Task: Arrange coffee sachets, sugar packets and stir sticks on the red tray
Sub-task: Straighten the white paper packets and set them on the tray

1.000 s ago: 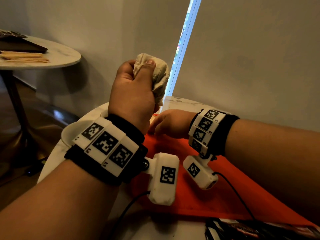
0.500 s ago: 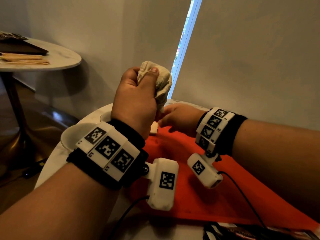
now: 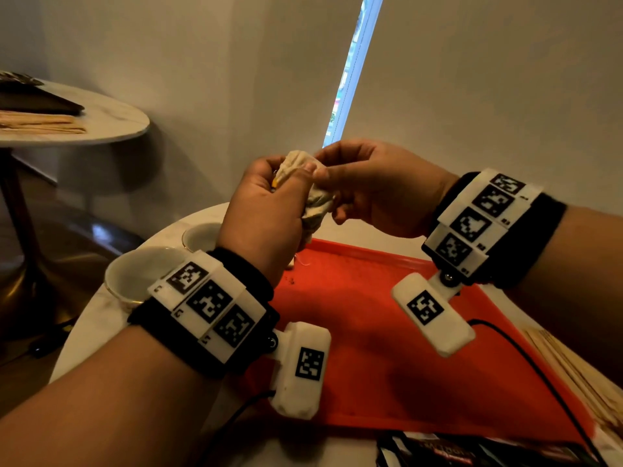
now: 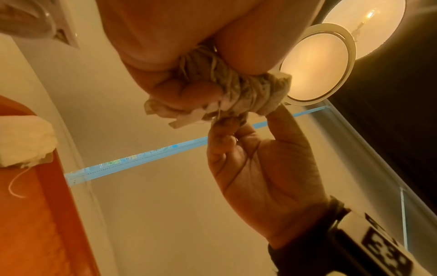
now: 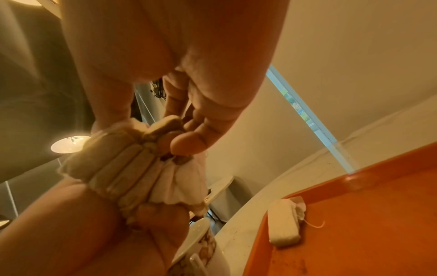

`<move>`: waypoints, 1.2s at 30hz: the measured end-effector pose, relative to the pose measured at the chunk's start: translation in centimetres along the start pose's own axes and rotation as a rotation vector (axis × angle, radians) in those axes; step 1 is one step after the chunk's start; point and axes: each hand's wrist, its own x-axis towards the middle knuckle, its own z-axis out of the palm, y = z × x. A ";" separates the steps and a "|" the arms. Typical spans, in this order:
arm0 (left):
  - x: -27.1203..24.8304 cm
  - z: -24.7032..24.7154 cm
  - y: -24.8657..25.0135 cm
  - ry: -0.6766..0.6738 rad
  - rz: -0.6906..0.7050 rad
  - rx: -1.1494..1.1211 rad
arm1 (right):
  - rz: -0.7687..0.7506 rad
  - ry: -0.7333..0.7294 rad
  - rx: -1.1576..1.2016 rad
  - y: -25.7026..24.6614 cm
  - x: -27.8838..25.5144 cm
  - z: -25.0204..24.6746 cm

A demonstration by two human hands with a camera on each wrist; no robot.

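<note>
- The left hand (image 3: 266, 210) is closed in a fist round a bunch of white sachets (image 3: 312, 192), held up above the far edge of the red tray (image 3: 387, 348).
- The right hand (image 3: 377, 193) meets it from the other side; its thumb and fingertips (image 5: 187, 143) pinch the top of the same bunch, the other fingers loosely curled.
- In the right wrist view the bunch (image 5: 132, 168) shows as several narrow packets pressed side by side.
- One single sachet (image 5: 283, 222) lies on the tray just inside its far left rim, a thin thread trailing from it. In the head view the left hand hides most of it.
- Two white cups (image 3: 141, 274) stand on the round marble table (image 3: 87, 335), just beside the tray's left edge and partly behind the left wrist.
- Wooden stir sticks (image 3: 580, 375) lie along the tray's right side.
- Dark packets (image 3: 472, 451) lie at its near edge.
- Well apart, a second round table (image 3: 111, 126) at the left carries a pale stack and a dark flat thing.
</note>
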 end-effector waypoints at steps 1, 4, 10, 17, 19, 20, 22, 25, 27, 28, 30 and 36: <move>0.0 0.0 0.0 0.006 -0.001 0.004 | 0.006 0.004 0.010 0.2 -0.1 0.0; 0.3 -0.2 -0.2 0.035 -0.014 0.044 | 0.007 0.025 0.057 0.5 -0.1 0.2; 0.5 -0.1 -0.4 -0.004 -0.124 -0.133 | 0.023 0.060 0.132 0.8 -0.1 0.8; 0.6 -0.3 -0.7 -0.120 -0.126 -0.204 | 0.001 0.099 0.215 0.9 -0.5 1.2; 0.6 -0.2 -0.8 -0.122 -0.098 -0.161 | -0.004 0.107 0.221 1.0 -0.7 1.3; 0.7 -0.3 -0.9 -0.120 -0.072 -0.127 | -0.005 0.114 0.220 1.1 -0.7 1.4; 0.7 -0.4 -1.0 -0.128 -0.086 -0.107 | -0.002 0.126 0.221 1.3 -0.9 1.5; 1.3 -0.7 -1.5 -0.110 -0.150 -0.105 | 0.008 0.120 0.197 1.3 -1.0 1.3; 1.4 -0.8 -1.5 -0.093 -0.132 -0.091 | 0.020 0.127 0.146 1.1 -1.0 1.1; 1.4 -0.7 -1.3 -0.084 -0.126 -0.101 | 0.022 0.145 0.118 1.0 -1.1 1.0; 1.3 -0.6 -1.1 -0.075 -0.133 -0.129 | 0.021 0.195 0.066 0.9 -1.1 0.6; 1.1 -0.4 -0.9 -0.115 -0.119 -0.168 | 0.016 0.246 0.058 1.1 -1.0 0.8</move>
